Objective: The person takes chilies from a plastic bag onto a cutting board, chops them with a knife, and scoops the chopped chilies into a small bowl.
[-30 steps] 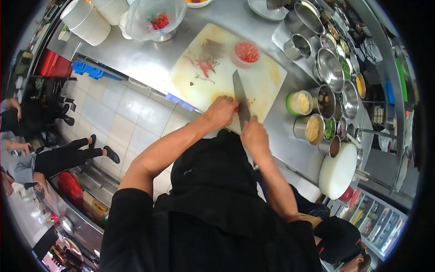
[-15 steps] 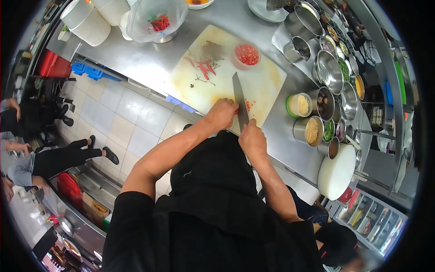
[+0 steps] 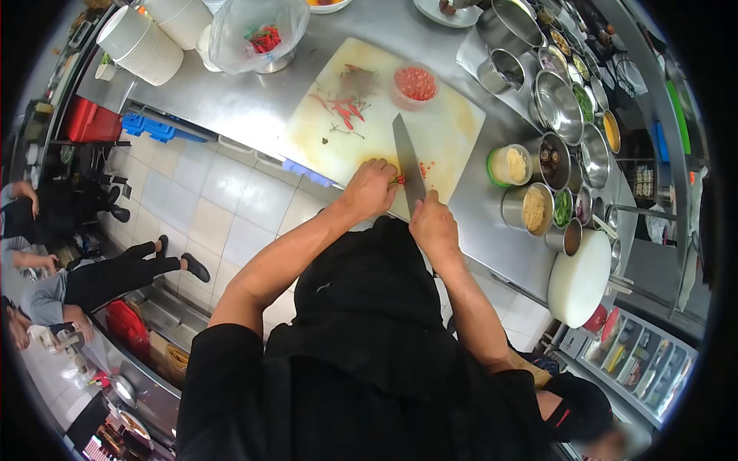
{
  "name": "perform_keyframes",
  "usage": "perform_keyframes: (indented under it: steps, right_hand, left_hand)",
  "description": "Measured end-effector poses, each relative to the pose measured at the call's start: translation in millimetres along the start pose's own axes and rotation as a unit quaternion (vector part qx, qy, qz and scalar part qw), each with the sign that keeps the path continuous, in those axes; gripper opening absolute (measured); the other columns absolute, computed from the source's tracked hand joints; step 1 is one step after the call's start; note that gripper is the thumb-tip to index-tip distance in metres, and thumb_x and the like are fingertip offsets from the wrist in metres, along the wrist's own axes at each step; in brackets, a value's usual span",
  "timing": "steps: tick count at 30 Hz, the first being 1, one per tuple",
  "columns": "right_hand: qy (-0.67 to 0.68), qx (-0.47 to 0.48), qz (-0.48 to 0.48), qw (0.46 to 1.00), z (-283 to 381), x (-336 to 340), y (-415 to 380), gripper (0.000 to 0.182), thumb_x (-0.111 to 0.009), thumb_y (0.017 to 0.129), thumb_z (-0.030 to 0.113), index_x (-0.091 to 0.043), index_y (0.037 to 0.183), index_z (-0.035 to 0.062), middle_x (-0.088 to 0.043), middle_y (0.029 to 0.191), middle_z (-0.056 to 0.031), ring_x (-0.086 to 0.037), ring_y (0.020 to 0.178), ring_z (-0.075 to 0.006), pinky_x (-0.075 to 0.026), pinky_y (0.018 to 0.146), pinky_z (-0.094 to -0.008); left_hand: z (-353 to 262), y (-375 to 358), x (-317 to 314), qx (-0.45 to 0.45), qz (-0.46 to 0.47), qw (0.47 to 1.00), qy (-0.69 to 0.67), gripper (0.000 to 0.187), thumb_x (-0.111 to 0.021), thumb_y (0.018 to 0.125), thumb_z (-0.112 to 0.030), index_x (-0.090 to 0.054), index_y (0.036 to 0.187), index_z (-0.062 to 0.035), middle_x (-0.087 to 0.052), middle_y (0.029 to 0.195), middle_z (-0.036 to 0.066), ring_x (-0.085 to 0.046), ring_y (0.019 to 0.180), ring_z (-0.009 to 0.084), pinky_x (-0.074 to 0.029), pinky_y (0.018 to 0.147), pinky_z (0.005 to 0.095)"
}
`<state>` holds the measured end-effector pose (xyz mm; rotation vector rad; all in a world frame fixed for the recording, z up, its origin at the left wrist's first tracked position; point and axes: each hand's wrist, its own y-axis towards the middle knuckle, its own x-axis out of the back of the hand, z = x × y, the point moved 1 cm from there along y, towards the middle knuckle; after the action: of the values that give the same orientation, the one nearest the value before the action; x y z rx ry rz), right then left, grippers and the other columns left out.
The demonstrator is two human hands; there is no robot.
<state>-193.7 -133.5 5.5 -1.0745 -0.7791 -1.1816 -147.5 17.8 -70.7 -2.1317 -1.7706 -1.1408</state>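
My right hand [image 3: 433, 224] is closed round the handle of a long kitchen knife [image 3: 409, 160], whose blade points away from me over the white cutting board [image 3: 453, 127]. Left of the blade, my left hand [image 3: 372, 187] presses its bent fingers on red chilies [image 3: 398, 180]; only their ends show at the fingertips. Chopped chili bits [image 3: 427, 166] lie right of the blade. Farther back stands a clear tub of chopped red chili [image 3: 416, 83]. Whole red chilies [image 3: 344, 112] and loose stems lie at the board's left.
A bag-lined bowl with red chilies [image 3: 264, 38] and stacked white bowls [image 3: 142, 46] stand at the back left. Metal pots and containers [image 3: 528, 209] crowd the right, beside a thick white round block [image 3: 580, 278]. A co-worker [image 3: 576, 411] is at lower right; others are at far left.
My left hand has drawn slightly left from the blade, and the chili ends now show at its fingertips. The whole view has shifted a little.
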Motion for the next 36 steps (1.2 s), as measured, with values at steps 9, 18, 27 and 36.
perform_keyframes:
  steps: [9, 18, 27, 36]
  right_hand:
    - [0.015, 0.002, 0.090, 0.996, 0.7, 25.3, 23.2, 0.025, -0.053, 0.093, 0.018, -0.050, 0.101, -0.0056, -0.064, 0.085, -0.0315, -0.064, 0.082, -0.0488, -0.050, 0.074, -0.0567]
    - [0.004, 0.002, 0.030, 1.000, 1.5, 14.6, 14.2, 0.021, -0.052, 0.093, 0.015, -0.050, 0.099, -0.0052, -0.066, 0.080, -0.0288, -0.066, 0.078, -0.0455, -0.053, 0.071, -0.0543]
    - [0.006, -0.002, 0.022, 1.000, 3.3, 6.6, 5.7, 0.021, -0.052, 0.093, 0.015, -0.051, 0.099, -0.0047, -0.065, 0.080, -0.0284, -0.066, 0.078, -0.0459, -0.053, 0.070, -0.0529]
    - [0.009, -0.035, -0.010, 0.999, 6.0, -6.9, -5.7, 0.020, -0.053, 0.092, 0.015, -0.050, 0.096, -0.0040, -0.065, 0.076, -0.0285, -0.066, 0.075, -0.0466, -0.053, 0.069, -0.0536]
  left_hand:
    - [4.3, 4.7, -16.3, -0.007, 0.059, 0.996, 0.061, 0.005, -0.059, 0.073, 0.000, -0.063, 0.075, -0.0022, -0.058, 0.074, 0.016, -0.057, 0.073, 0.0363, -0.048, 0.070, 0.0444]
    - [5.2, 11.6, -14.6, -0.023, 0.067, 0.996, 0.059, 0.006, -0.058, 0.072, -0.001, -0.064, 0.072, -0.0031, -0.060, 0.074, 0.018, -0.057, 0.069, 0.0367, -0.048, 0.069, 0.0445]
    - [10.1, -0.5, -20.8, -0.029, 0.067, 0.996, 0.057, 0.005, -0.060, 0.070, -0.001, -0.063, 0.074, -0.0016, -0.059, 0.074, 0.017, -0.057, 0.070, 0.0353, -0.048, 0.069, 0.0438]
    - [7.8, -0.8, -14.7, -0.004, 0.043, 0.999, 0.025, 0.004, -0.061, 0.071, -0.001, -0.063, 0.075, -0.0024, -0.059, 0.076, 0.015, -0.057, 0.075, 0.0352, -0.048, 0.071, 0.0439]
